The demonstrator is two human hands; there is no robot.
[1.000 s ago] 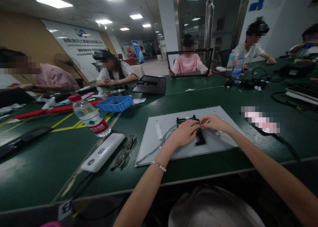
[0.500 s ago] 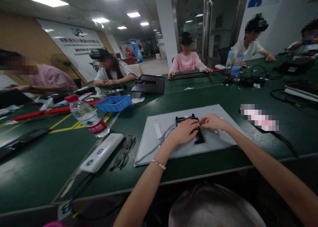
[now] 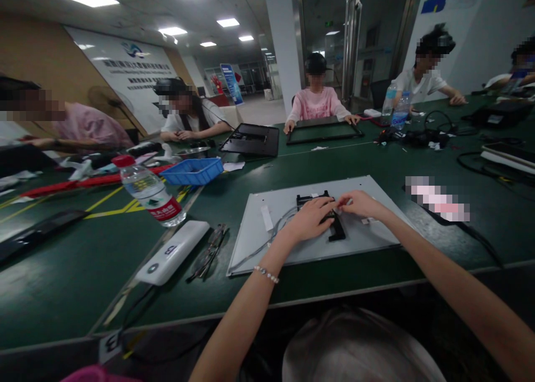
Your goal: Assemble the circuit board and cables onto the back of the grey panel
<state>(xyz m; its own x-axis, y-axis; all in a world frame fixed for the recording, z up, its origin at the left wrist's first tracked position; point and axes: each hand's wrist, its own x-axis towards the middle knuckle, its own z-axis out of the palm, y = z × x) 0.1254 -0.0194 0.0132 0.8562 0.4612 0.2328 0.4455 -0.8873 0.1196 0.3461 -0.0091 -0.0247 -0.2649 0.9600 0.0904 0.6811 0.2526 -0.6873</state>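
A grey flat panel lies on the green table in front of me, with a black bracket mounted at its middle. Thin grey cables run from the bracket to the panel's near left corner. My left hand rests curled over the top of the bracket, a bead bracelet on its wrist. My right hand meets it from the right, its fingertips pinched together at the bracket's upper end. What they pinch is too small to make out.
Left of the panel lie folded glasses, a white oblong device and a water bottle. A blue tray and a black monitor back sit farther off. Several people work around the table; black cables lie at the right.
The person in pink opposite has lowered a black frame from upright to flat on the table. My hands have stayed on the bracket with only slight finger movement.
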